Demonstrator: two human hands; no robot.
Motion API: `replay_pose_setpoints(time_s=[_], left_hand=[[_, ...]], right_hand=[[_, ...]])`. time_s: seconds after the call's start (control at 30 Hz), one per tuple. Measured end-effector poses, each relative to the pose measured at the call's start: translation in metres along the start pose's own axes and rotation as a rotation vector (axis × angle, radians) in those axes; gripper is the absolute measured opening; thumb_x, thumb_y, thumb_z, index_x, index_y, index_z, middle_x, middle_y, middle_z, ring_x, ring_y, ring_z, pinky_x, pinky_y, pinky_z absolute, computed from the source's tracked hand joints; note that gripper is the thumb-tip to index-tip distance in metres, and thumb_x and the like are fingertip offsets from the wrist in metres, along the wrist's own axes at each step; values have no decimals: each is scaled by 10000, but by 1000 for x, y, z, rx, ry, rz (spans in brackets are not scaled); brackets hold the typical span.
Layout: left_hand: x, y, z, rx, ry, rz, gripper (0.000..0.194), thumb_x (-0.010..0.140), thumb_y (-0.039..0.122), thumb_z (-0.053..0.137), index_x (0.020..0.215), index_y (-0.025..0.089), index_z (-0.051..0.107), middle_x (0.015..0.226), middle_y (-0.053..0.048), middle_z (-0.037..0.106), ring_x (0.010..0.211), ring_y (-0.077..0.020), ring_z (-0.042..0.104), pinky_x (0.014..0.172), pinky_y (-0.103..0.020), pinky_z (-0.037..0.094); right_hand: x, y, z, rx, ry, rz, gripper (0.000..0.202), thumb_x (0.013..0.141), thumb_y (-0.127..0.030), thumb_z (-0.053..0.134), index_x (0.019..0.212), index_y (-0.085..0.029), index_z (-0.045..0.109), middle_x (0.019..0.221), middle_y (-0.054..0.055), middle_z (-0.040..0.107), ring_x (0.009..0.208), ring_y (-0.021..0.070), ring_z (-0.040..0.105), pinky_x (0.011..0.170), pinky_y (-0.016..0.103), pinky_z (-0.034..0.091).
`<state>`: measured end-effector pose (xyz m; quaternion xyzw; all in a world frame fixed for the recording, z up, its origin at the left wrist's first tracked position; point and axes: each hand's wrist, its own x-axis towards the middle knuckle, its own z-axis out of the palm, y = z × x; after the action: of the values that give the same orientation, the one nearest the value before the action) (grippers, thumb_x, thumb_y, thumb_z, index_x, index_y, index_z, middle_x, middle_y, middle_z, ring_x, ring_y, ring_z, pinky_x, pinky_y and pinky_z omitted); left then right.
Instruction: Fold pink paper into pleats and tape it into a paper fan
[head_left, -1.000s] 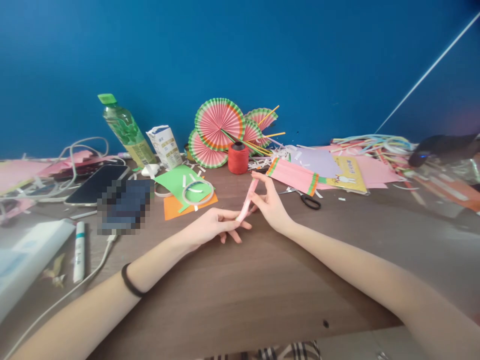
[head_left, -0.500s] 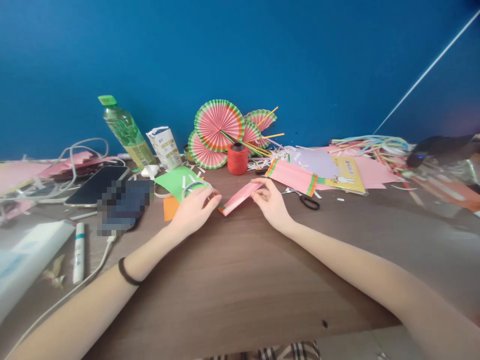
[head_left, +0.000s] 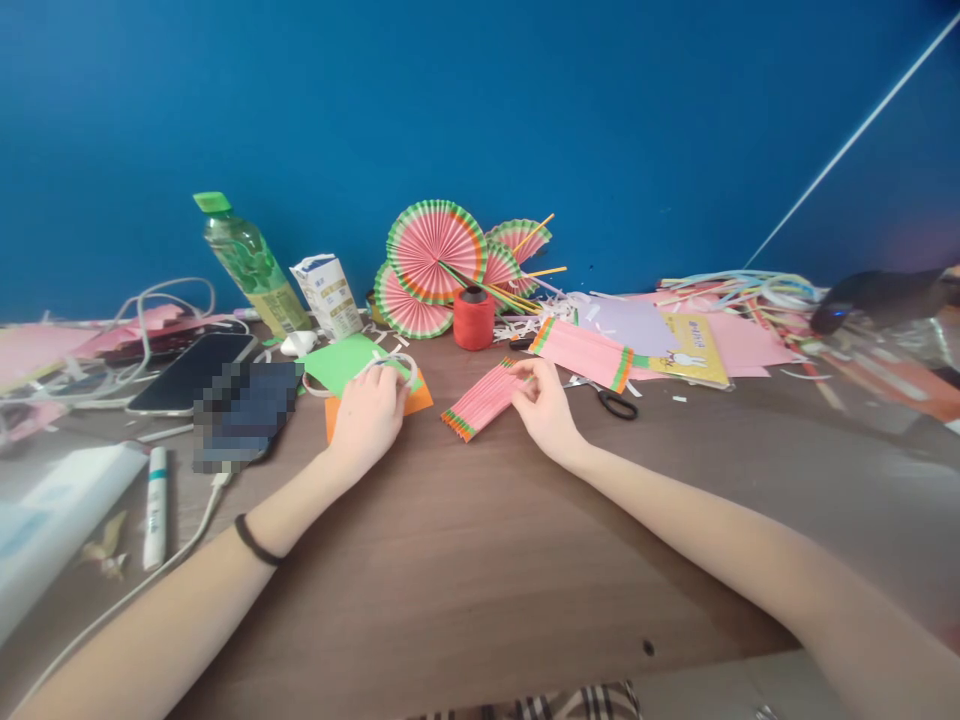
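Observation:
My left hand [head_left: 369, 418] is closed at the near edge of a white ring that looks like a roll of tape [head_left: 409, 366]. The ring lies over green paper [head_left: 337, 362] and orange paper [head_left: 420, 394]. My right hand [head_left: 546, 412] pinches the right end of a pleated pink paper strip [head_left: 484, 398] with green and orange ends, its folds spread on the table. Behind that hand lies another pleated pink paper [head_left: 581, 352]. Scissors [head_left: 618, 404] are partly hidden under it.
Finished round paper fans [head_left: 436, 250] lean on the blue wall behind a red thread spool [head_left: 474, 322]. A green bottle [head_left: 251, 265], a milk carton [head_left: 328, 297], phones [head_left: 191, 372] and a marker [head_left: 155, 510] stand or lie left. Coloured paper [head_left: 750, 345] and a yellow booklet [head_left: 690, 350] lie right.
My left hand has moved left, away from the pleated paper and onto the tape roll. The pleated paper has fanned out wider, with my right hand still at its right end.

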<state>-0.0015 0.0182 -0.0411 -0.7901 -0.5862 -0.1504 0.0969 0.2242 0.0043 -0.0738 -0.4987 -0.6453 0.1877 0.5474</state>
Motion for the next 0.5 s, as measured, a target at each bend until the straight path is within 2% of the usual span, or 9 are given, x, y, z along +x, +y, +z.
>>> replay_pose_setpoints(time_s=[0.07,0.13,0.27,0.4,0.5], left_hand=[[-1,4,-2,-173,33,4,167,876,270,350,886,165,481,911,-101,590,834,-221,568,716,-331,436],[-4,10,-4,-316,17,20,165,882,303,353,922,181,456,933,-83,593,819,-196,578,693,-302,445],[-14,25,-11,-480,-63,101,184,886,340,339,977,204,422,867,-44,618,786,-181,602,708,-296,447],[-21,33,-14,-646,-198,170,223,895,337,305,1046,192,382,724,-9,604,699,-168,592,699,-300,442],[-22,34,-12,-787,-326,217,286,886,288,327,1151,181,310,763,-16,612,706,-156,579,720,-307,444]], right_hand=[[-3,-7,-1,-7,-6,-117,230,718,-54,439,881,-198,515,862,30,476,623,124,454,643,306,459],[-7,-14,-2,-22,-81,-273,247,751,-62,424,915,-217,525,901,52,509,782,168,517,725,336,476],[-15,-24,-2,-81,-276,-495,432,791,-76,396,1175,-259,473,1146,85,520,1102,224,483,970,443,398],[-15,-24,-1,-96,-362,-538,558,811,-67,362,1335,-255,336,1308,93,430,1246,208,389,1054,434,339],[-14,-23,-1,-100,-352,-515,575,818,-74,366,1363,-250,310,1310,101,431,1255,200,387,1057,427,345]])
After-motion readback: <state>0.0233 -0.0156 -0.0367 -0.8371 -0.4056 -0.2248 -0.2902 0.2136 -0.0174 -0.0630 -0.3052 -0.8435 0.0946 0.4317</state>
